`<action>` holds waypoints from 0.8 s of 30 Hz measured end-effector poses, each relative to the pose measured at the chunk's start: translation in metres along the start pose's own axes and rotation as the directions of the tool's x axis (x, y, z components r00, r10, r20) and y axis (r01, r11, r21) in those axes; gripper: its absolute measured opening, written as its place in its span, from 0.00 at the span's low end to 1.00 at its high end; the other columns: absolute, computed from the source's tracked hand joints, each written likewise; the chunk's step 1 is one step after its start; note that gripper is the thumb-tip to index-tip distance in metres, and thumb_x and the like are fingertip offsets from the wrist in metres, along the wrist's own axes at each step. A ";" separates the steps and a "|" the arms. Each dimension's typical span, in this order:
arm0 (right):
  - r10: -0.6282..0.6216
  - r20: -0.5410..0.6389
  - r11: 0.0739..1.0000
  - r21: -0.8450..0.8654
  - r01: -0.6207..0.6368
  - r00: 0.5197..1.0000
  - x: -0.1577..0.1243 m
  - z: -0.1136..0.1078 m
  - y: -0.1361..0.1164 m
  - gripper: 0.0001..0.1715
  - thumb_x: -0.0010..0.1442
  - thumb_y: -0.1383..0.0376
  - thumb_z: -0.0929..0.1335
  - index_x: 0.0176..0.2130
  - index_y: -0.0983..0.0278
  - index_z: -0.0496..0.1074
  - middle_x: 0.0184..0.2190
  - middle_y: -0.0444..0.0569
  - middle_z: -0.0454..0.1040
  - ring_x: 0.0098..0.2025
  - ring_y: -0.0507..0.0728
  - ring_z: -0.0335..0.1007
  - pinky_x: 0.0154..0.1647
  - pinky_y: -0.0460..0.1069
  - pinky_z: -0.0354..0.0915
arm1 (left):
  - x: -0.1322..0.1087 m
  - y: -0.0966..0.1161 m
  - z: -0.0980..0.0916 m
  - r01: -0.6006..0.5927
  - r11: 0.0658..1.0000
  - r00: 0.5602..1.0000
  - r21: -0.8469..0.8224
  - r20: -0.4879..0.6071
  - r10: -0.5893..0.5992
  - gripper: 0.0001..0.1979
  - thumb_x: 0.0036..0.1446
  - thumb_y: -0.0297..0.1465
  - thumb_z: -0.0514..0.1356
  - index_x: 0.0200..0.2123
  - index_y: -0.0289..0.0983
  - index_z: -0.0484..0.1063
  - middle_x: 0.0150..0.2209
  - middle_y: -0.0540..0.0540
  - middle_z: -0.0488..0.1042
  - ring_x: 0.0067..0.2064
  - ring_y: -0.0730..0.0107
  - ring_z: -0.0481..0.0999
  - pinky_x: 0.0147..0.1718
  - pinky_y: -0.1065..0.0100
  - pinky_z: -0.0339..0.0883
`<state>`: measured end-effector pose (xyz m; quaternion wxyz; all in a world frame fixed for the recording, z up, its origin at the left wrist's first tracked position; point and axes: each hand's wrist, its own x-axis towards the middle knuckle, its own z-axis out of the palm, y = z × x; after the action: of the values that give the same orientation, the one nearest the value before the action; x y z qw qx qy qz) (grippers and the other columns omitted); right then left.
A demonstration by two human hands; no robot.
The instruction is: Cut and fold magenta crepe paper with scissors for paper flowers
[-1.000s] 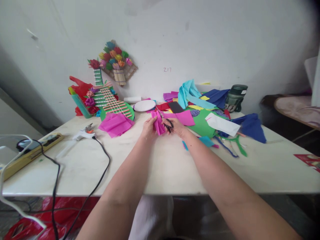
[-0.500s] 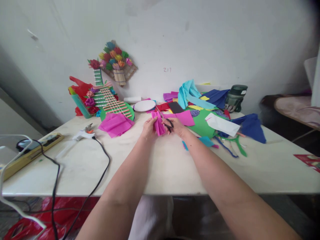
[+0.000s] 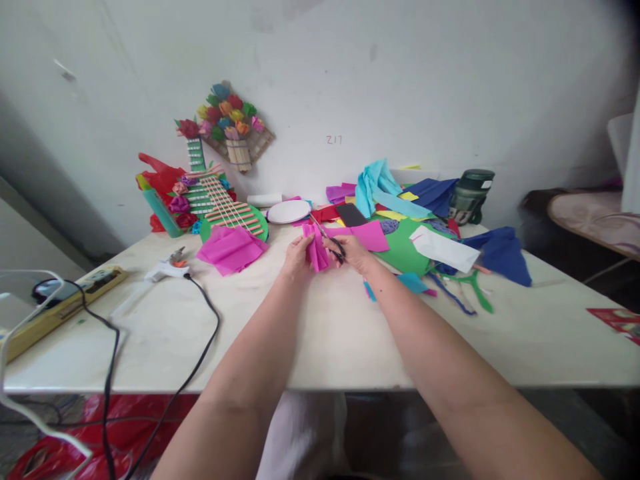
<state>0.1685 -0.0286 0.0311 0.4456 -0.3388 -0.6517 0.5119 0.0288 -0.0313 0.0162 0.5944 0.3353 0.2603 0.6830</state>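
My left hand [image 3: 299, 254] pinches the left side of a folded strip of magenta crepe paper [image 3: 318, 253] above the middle of the table. My right hand [image 3: 354, 251] is closed around the black handles of a pair of scissors [image 3: 339, 250]. Their blades point up and left, lying across the paper; whether they are cutting into it I cannot tell. Just behind my right hand lies a flat magenta sheet [image 3: 373, 236]. Another magenta piece of crepe paper [image 3: 233, 249] rests to the left, against a guitar-shaped craft [image 3: 231, 212].
On the left are a white glue gun [image 3: 169, 267] with a black cord and a power strip [image 3: 65, 312]. Coloured paper, a phone [image 3: 351, 215] and a white disc [image 3: 289, 212] lie at the back. A dark green bottle [image 3: 471, 197] stands at the back right.
The scissors and my right hand have shifted very slightly left. My left hand and the folded paper look almost the same.
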 end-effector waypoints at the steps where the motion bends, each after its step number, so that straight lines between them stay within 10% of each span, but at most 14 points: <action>1: -0.001 -0.003 1.000 -0.001 0.001 1.000 -0.001 0.000 -0.001 0.21 0.46 0.52 0.72 0.20 0.66 0.67 0.13 0.40 0.65 0.13 0.46 0.57 0.11 0.43 0.55 | 0.000 0.000 0.000 -0.002 1.000 1.000 0.002 -0.002 0.002 0.08 0.43 0.28 0.67 0.26 0.33 0.70 0.25 0.47 0.75 0.26 0.69 0.74 0.31 0.67 0.67; 24: 0.029 0.021 0.992 0.126 -0.032 0.999 -0.014 -0.002 -0.011 0.26 0.45 0.46 0.70 0.29 0.67 0.70 0.14 0.41 0.67 0.14 0.49 0.61 0.13 0.44 0.58 | 0.000 0.000 -0.003 -0.018 1.000 1.000 -0.026 0.010 0.018 0.09 0.43 0.28 0.67 0.29 0.32 0.72 0.28 0.44 0.77 0.32 0.66 0.77 0.36 0.66 0.70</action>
<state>0.1759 -0.0428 0.0392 0.4520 -0.3148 -0.6169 0.5621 0.0260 -0.0310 0.0141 0.5939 0.3332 0.2454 0.6899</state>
